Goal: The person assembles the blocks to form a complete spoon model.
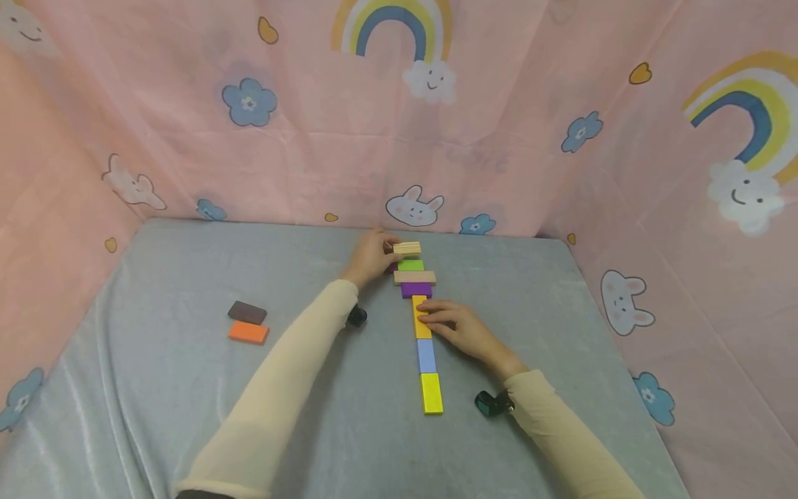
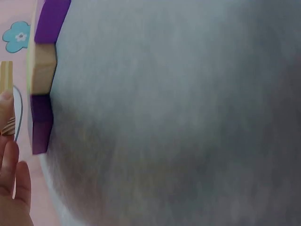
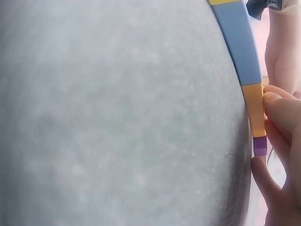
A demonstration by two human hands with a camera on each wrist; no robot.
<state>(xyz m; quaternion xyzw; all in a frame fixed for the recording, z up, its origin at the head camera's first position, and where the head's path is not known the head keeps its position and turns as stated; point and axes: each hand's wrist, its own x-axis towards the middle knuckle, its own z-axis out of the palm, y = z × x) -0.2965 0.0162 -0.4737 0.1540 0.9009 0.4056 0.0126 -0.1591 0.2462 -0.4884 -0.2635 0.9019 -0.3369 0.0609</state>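
Far along the cloth, my left hand (image 1: 369,258) pinches a light striped wooden block (image 1: 407,248) between thumb and fingers. In the left wrist view, the thumb overlaps this striped block (image 2: 6,75), and a darker striped part shows below it. Close below that hand lie a green block (image 1: 411,265), a plain wooden block (image 1: 414,277) set crosswise and a purple block (image 1: 416,290). A line continues toward me with an orange-yellow block (image 1: 421,326), a blue block (image 1: 427,355) and a yellow block (image 1: 431,394). My right hand (image 1: 464,333) touches the orange-yellow block with extended fingers.
A dark brown block (image 1: 247,312) and an orange block (image 1: 249,332) lie together on the left of the grey cloth (image 1: 349,430). A dark purple block (image 2: 42,122) sits beside the plain wooden one. Pink printed curtains (image 1: 312,138) enclose the table's back and sides.
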